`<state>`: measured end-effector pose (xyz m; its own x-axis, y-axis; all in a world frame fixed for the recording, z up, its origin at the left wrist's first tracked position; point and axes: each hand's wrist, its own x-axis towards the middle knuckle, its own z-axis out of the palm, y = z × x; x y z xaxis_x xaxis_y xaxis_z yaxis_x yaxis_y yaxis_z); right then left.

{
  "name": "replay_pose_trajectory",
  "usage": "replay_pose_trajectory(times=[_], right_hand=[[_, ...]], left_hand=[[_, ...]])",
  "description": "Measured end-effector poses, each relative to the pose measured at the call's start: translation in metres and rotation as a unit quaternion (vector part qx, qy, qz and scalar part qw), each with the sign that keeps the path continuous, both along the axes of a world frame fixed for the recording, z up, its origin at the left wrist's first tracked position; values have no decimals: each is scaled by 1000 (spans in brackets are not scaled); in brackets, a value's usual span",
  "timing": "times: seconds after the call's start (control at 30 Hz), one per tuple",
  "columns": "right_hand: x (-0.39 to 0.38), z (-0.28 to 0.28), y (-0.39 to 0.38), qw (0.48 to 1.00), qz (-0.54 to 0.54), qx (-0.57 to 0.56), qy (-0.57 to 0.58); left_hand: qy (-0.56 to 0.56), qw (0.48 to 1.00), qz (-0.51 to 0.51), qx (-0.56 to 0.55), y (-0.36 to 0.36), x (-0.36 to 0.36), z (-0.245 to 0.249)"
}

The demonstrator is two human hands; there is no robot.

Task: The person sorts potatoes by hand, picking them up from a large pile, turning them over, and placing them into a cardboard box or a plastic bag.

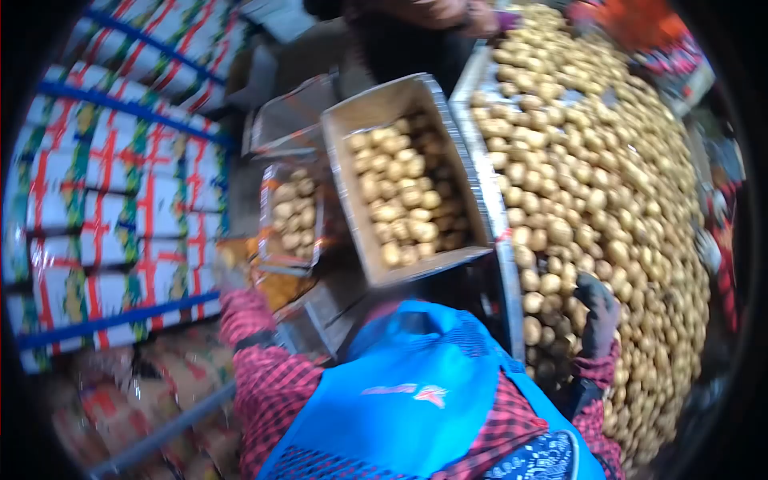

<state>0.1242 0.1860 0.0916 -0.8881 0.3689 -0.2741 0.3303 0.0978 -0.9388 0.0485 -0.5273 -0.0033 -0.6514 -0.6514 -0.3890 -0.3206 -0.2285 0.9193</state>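
Observation:
My right hand (598,318), in a dark grey glove, rests over the large heap of potatoes (596,200). Its fingers reach forward, with nothing visible in them. Out to the left, my left hand (230,270) is smeared by motion, beside orange material (278,286) and a smaller box of potatoes (294,214). Between my hands, an open cardboard box (472,254) stands tilted in this view, partly filled with potatoes. Its right side lies along the pale edge (506,264) of the heap's table.
Stacked white, red and green cartons (112,204) stand behind blue rails at left. Brown packages (144,396) lie below them. One person (424,20) stands beyond the open box; another in orange (640,24) is at the heap's far end. A red sleeve (724,264) shows at right.

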Motion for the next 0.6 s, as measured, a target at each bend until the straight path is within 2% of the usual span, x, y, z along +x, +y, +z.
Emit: replay_pose_trajectory(times=[0.03, 0.1, 0.13, 0.17, 0.23, 0.27, 0.3, 0.33, 0.37, 0.4, 0.43, 0.47, 0.5, 0.57, 0.6], right_hand=[[4, -1, 1, 1000, -7, 12, -19], [3, 14, -15, 998, 18, 47, -34], [12, 1, -13, 998, -2, -11, -62], [8, 14, -26, 997, 22, 43, -52], [15, 13, -36, 997, 63, 28, -19], [18, 5, -40, 980, 112, 152, 63], [21, 6, -42, 960, 138, 221, 98], [24, 7, -45, 934, 157, 291, 134], [26, 5, -45, 934, 150, 295, 132], [26, 0, -43, 928, 133, 318, 138], [26, -4, -40, 922, 116, 340, 146], [25, -4, -29, 890, 164, 392, 164], [17, -3, -20, 890, 157, 396, 164], [-5, -1, -6, 861, 146, 474, 113], [-20, -4, 4, 855, 143, 488, 99]], left_hand=[[-34, 999, -4, -34, -25, 5, -19], [-76, 991, -14, -106, -32, -12, -43], [-78, 986, -23, -148, -16, -30, -48], [-66, 980, -46, -182, 8, -56, -49], [10, 966, -124, -226, 84, -106, -35], [63, 957, -178, -222, 130, -129, -22], [113, 939, -252, -207, 183, -145, -9], [155, 908, -339, -192, 239, -157, 6], [185, 869, -418, -191, 288, -161, 17], [260, 788, -466, -307, 340, -153, 25], [280, 736, -531, -313, 380, -149, 30], [299, 710, -573, -279, 408, -145, 17], [319, 681, -613, -242, 436, -142, 7], [322, 586, -670, -322, 485, -126, 18], [324, 562, -646, -402, 501, -114, 13]])
